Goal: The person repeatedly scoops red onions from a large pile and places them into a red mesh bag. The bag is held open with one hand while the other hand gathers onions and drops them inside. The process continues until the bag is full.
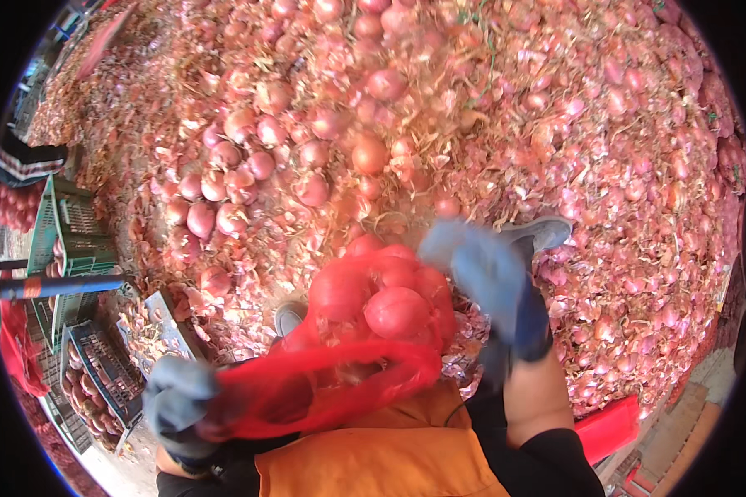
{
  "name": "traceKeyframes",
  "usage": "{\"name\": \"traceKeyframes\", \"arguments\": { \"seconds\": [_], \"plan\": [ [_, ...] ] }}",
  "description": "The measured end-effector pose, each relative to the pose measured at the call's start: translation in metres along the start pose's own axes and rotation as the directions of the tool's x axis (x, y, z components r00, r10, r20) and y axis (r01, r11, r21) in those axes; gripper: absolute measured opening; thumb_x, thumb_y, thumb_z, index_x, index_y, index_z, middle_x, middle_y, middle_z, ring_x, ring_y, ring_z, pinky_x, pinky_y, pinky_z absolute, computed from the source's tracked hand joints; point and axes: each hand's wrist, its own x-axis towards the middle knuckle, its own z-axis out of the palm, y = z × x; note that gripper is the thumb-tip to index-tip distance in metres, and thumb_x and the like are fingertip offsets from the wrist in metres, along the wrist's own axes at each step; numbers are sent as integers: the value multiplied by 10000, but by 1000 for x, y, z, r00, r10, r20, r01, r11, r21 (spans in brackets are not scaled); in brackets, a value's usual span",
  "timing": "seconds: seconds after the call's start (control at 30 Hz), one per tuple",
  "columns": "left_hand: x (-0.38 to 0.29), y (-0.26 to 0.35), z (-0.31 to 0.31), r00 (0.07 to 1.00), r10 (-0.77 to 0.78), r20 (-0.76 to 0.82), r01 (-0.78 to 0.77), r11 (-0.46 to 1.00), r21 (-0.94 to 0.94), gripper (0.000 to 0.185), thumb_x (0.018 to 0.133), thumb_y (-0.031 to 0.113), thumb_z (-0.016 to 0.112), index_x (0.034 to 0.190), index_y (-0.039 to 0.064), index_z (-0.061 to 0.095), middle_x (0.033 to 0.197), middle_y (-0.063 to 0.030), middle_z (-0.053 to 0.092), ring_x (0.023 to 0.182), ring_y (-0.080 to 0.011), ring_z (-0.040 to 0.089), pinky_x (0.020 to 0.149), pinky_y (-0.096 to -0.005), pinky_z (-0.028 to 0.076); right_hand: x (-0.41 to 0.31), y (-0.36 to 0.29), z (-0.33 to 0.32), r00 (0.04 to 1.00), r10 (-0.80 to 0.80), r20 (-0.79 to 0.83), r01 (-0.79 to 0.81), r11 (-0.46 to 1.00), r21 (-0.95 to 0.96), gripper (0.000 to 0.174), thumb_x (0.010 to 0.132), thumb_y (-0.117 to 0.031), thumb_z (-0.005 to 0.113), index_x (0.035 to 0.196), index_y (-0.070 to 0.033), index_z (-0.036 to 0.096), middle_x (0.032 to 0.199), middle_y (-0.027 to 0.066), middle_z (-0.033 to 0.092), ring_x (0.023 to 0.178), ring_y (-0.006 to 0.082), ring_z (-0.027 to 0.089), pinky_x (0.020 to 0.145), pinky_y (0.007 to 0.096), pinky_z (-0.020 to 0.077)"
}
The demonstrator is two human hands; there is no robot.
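Observation:
My left hand (177,401), in a grey work glove, is shut on the rim of a red mesh bag (323,397) and pulls its mouth out to the left. Red onions (398,314) fill the bag's far part, between my legs and over the orange apron (373,463). My right hand (488,264), gloved in blue-grey and blurred by motion, is just beyond the bag's right side. Its fingers are too smeared to show whether they hold anything. Loose red onions (214,186) lie on the floor ahead, to the left of the bag.
A broad heap of onions and dry skins (621,186) spreads ahead and right. At left stand green plastic crates (84,233), a blue-ended pole (68,286), and a dark crate (105,366) beside onions. A red plastic object (609,428) lies at lower right. Another person's sleeve (31,158) shows far left.

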Motion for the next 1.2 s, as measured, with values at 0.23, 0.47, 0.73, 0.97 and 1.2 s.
{"name": "traceKeyframes", "arguments": {
  "seconds": [0.23,0.47,0.73,0.97,1.2],
  "plan": [
    [9,7,10,986,-151,-76,141,982,-124,106,991,142,590,947,52,553,749,-152,603,592,-265,599,572,-416,526,186,214,-68,724,374,-579,-633,28,-774,597,957,-408,704,1413,-38,599,1310,203,714,1214,395,692,1002,426,558],
    [-2,12,41,939,208,-274,-21,830,558,163,917,123,556,1042,43,622,744,-96,603,568,-234,609,519,-392,564,139,177,-77,839,420,-345,-474,876,-87,790,871,-485,815,1442,6,576,1296,147,699,1209,281,664,1061,353,519],
    [-20,6,51,989,-101,-103,111,989,95,381,902,121,576,1231,-29,696,626,11,495,525,-116,466,597,-264,518,-44,8,-16,914,-117,-389,148,988,52,463,997,-150,653,1435,-14,596,1295,134,683,1067,230,715,930,392,604],
    [9,-8,75,833,480,275,-543,804,241,369,984,149,576,1290,-16,699,839,-36,642,635,-95,576,663,-260,548,-66,-84,122,489,-778,395,537,-89,-839,187,940,-159,695,1118,-196,737,1038,38,743,810,261,716,760,481,575],
    [-3,-1,54,994,-51,97,59,995,-78,374,957,161,605,1270,-19,704,650,-18,550,507,-98,468,474,-245,362,-31,-2,58,975,-81,208,223,376,-899,274,980,-214,670,1243,-248,735,1216,49,713,1052,231,711,816,504,559]
  ]
}}
